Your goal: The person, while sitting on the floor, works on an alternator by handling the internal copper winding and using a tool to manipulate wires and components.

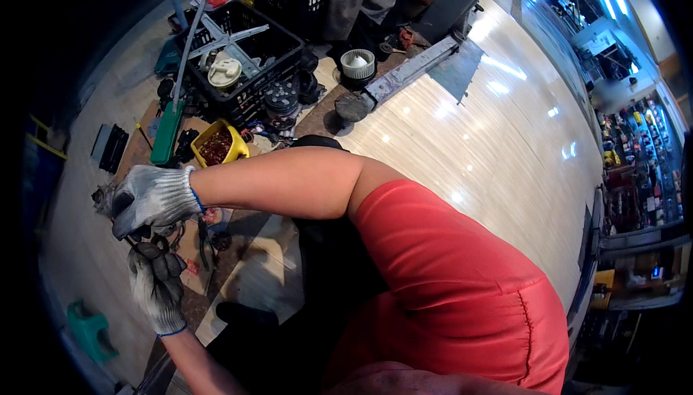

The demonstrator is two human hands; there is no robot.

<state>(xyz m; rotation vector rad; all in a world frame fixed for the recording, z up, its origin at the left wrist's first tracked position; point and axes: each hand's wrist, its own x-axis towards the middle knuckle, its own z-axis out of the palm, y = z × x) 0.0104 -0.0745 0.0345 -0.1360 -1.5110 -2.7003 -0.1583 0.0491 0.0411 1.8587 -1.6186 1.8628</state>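
Both my hands wear white knit work gloves with dark, dirty palms and blue cuff edging. At the far left, my right hand (151, 196) reaches across with its fingers bent and closed. A small greyish metal part (103, 200) shows beside its fingertips; its kind is unclear. Just below it, my left hand (156, 279) is curled with its dark fingertips folded in, close to the right hand. Something thin and dark shows between the hands, too small to name. A yellow container (222, 145) of reddish-brown bits stands above my right wrist.
Near the container lies a green-handled tool (167, 134). Behind it, a black crate (242, 95) holds metal parts and a white round piece. A white fan wheel (358, 64) and metal lift arm (411, 72) sit farther right. A green stool (92, 330) stands at lower left.
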